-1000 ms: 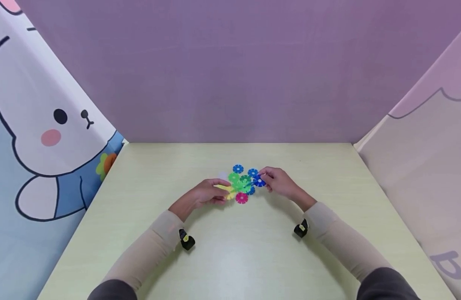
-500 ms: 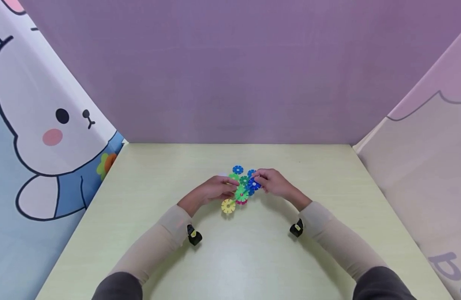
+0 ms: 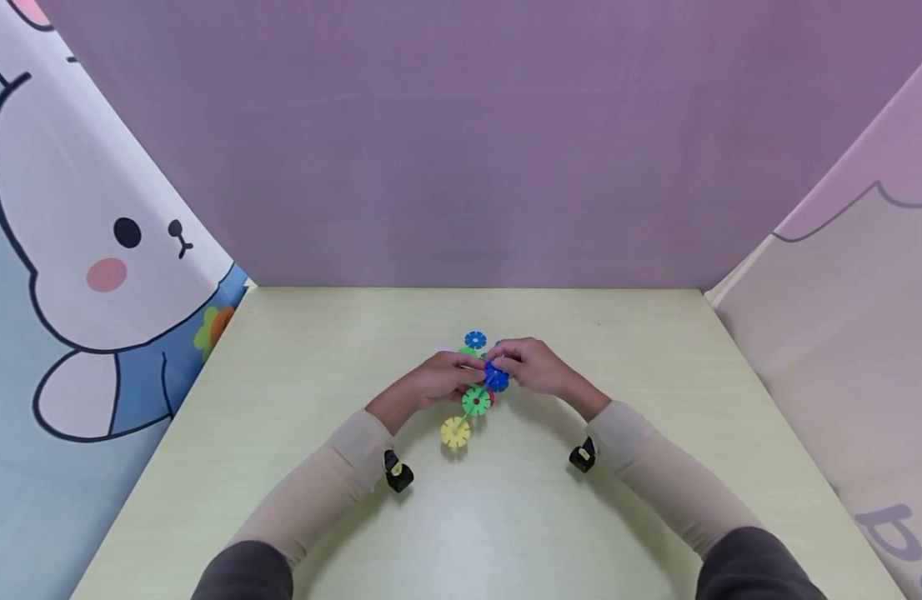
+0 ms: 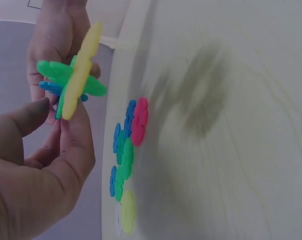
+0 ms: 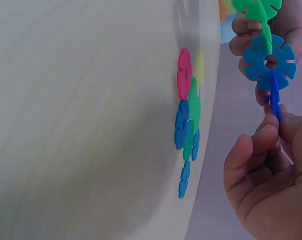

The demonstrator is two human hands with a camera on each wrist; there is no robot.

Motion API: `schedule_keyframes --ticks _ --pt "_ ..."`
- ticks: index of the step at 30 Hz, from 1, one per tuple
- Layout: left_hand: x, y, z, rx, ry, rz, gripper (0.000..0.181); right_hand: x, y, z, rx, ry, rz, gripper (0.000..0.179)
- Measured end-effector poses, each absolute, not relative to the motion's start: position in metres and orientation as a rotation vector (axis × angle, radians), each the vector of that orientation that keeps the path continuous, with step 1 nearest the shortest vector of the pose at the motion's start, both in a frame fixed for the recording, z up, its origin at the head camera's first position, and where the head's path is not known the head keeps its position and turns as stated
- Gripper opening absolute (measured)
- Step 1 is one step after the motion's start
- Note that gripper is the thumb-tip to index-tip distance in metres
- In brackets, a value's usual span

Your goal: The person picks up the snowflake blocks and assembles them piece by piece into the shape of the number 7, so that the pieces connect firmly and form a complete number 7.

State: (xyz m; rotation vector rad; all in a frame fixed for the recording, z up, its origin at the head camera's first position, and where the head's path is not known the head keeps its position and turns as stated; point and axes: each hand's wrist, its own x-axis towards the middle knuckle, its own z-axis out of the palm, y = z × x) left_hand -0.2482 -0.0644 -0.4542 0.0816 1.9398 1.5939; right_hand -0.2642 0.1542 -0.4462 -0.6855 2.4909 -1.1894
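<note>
A chain of notched plastic snowflake discs hangs over the table between the hands. A yellow disc (image 3: 455,432) is at its near end, then a light green disc (image 3: 476,401), with a blue disc (image 5: 283,50) further along. My right hand (image 3: 539,367) pinches the dark blue disc (image 5: 274,95) between thumb and fingertip, its edge meeting the blue disc near its centre hole. My left hand (image 3: 440,379) holds the chain around the blue disc; in the left wrist view its thumb and index finger are partly behind the yellow and green discs.
Loose snowflake discs lie flat on the table (image 3: 461,517) beneath and behind the hands, among them a pink disc (image 4: 139,121), a yellow-green disc (image 4: 127,210), a green disc (image 5: 193,107) and a blue disc (image 3: 475,340). A purple panel (image 3: 476,167) stands behind the table.
The chain has swung so its yellow end points toward the near side. My left hand has shifted from the yellow end to the blue part, and my right hand has moved left.
</note>
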Motion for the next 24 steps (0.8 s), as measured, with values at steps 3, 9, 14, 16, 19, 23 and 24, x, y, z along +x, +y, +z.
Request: schedule_keyframes --ticks 3,9,14,16,19,23,24 --pt "-0.248 -0.064 -0.453 0.067 1.951 1.571 0.034 -0.265 0.152 -0.447 -0.686 2.503 -1.191 0.018" --pt "-0.248 -0.065 -0.453 0.069 1.974 1.529 0.038 -0.266 0.147 -0.449 -0.696 2.525 -1.182 0.017" --pt "-0.247 -0.067 -0.452 0.039 1.977 1.558 0.035 -0.267 0.147 -0.449 -0.673 2.552 -1.177 0.020" --pt "-0.247 -0.069 -0.452 0.034 1.981 1.567 0.034 -0.268 0.149 -0.449 -0.648 2.571 -1.170 0.021" --pt "-0.247 -0.071 -0.453 0.019 1.984 1.577 0.034 -0.269 0.154 -0.451 -0.618 2.609 -1.128 0.022" --pt "-0.247 -0.075 -0.454 -0.015 1.986 1.595 0.036 -0.272 0.158 -0.457 -0.604 2.685 -0.987 0.022" --pt "-0.246 -0.076 -0.455 -0.021 1.992 1.596 0.036 -0.272 0.159 -0.458 -0.600 2.697 -0.948 0.021"
